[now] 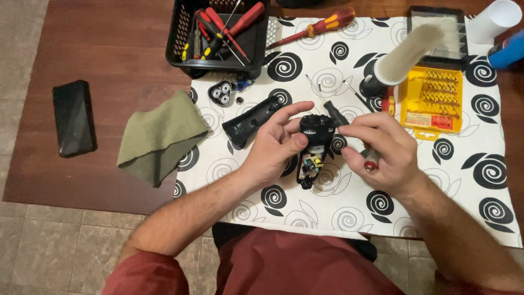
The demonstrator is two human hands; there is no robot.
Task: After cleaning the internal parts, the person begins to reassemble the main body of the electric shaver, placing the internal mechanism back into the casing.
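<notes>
From the head camera, looking straight down: the left hand is closed around the black body of an opened electric shaver, thumb and fingers pinching its upper part so it hangs just above the patterned cloth on the surface. Its casing is off and a small circuit board shows at the lower end. The right hand is closed on a small screwdriver with a red end, whose dark tip meets the shaver's top edge.

The removed shell half lies just left of the left hand, the round cutter head beyond it, a green rag further left. A black basket of screwdrivers and a yellow bit case sit at the far side.

To my eye, the bare board is the weak spot: a slip of the tip could scratch it, and a loosened screw could drop and vanish among the cloth's busy swirls.
</notes>
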